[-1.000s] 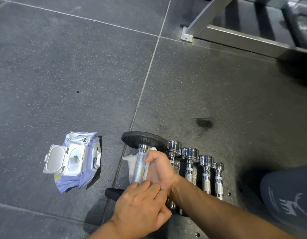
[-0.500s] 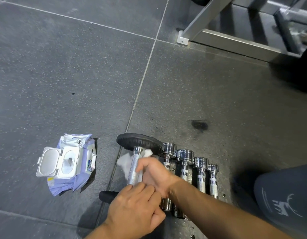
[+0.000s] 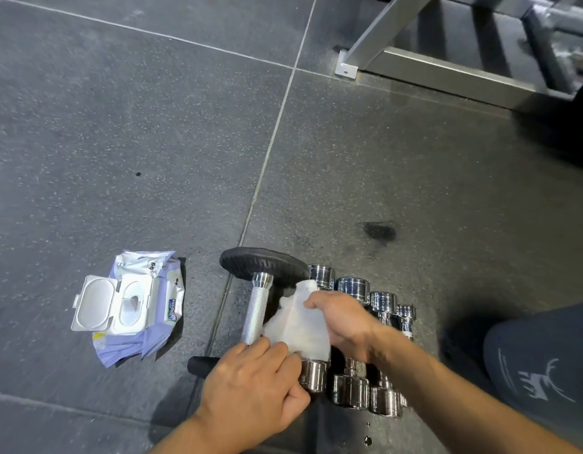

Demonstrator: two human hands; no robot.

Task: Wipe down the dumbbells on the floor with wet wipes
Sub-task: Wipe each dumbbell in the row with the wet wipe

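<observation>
- Your right hand (image 3: 344, 319) is closed around a crumpled white wet wipe (image 3: 298, 326), which sits between the big dumbbell's handle and the row of chrome ones.
- Your left hand (image 3: 254, 388) rests near you, fingers curled down over the near end of the dumbbell; the wipe's near edge touches its fingertips.
- The large dumbbell with black rubber plates and a knurled silver handle (image 3: 258, 306) lies on the dark speckled rubber floor (image 3: 119, 126), its far plate tilted up.
- Four small chrome dumbbells (image 3: 352, 286) lie side by side just right of it.
- A purple and white wet wipe packet (image 3: 142, 309) with its white flip lid open lies on the floor to the left, apart from the dumbbells.
- A grey metal rack frame (image 3: 447, 67) stands at far right.
</observation>
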